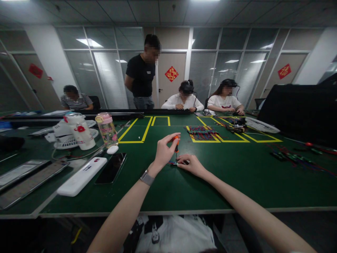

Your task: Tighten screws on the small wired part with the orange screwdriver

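Note:
My left hand [164,151], with a watch on its wrist, is closed round the orange and black handle of a screwdriver [177,147]. The screwdriver stands upright, its thin shaft pointing down at a small dark part [173,163] with thin coloured wires on the green table. Low beside the shaft, my right hand [194,165] pinches the right side of that part with its fingertips. Its fingers partly cover the part, so its exact kind and the screwdriver's tip are hard to make out.
On the left are a black phone [112,168], a white oblong case [82,176], a pink-lidded bottle [106,130] and a white jug [80,131]. Wired boards lie in a pile [202,133] ahead and in another group [292,154] at right. Several people occupy the far side.

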### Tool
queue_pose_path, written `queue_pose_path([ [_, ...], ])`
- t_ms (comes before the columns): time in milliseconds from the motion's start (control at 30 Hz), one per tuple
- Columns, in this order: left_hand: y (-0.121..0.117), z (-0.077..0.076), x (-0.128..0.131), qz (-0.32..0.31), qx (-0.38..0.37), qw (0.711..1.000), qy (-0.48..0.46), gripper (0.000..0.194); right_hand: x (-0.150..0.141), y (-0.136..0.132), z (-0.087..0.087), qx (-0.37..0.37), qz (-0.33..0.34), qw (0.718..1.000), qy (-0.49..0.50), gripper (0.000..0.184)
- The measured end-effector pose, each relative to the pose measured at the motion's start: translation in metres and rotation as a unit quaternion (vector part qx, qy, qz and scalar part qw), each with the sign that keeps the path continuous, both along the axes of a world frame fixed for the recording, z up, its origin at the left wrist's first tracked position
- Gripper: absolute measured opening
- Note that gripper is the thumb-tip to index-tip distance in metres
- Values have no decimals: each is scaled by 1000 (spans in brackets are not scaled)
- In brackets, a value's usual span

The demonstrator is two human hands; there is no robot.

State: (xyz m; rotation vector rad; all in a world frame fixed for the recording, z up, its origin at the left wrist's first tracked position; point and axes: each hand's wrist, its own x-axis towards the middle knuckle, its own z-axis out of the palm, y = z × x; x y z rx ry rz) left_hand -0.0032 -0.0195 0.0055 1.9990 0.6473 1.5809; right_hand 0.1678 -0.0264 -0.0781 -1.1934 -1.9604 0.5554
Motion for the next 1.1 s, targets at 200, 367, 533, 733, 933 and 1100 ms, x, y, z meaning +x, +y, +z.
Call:
queue_pose_path([
  [200,-1,1,-1,95,65,993,40,20,0,0,-1,4,1,1000,4,11],
  [367,2,-1,0,-14,4,1000,22,32,1,1,-2,8,2,1000,3,11],
  [533,7,-3,0,-57,-52,997,-14,29,0,0,-1,8,1,1000,1,11],
  [733,4,-2,-1,67,22,997,13,20,0,0,-1,8,0,1000,5,11],
  [933,5,-3,0,-25,-11,1000,-4,31,0,0,-1,8,2,1000,4,12],
  [1100,9,-4,0,2,-22,999,-31,22,0,-1,1,3,1,1000,1,12],
])
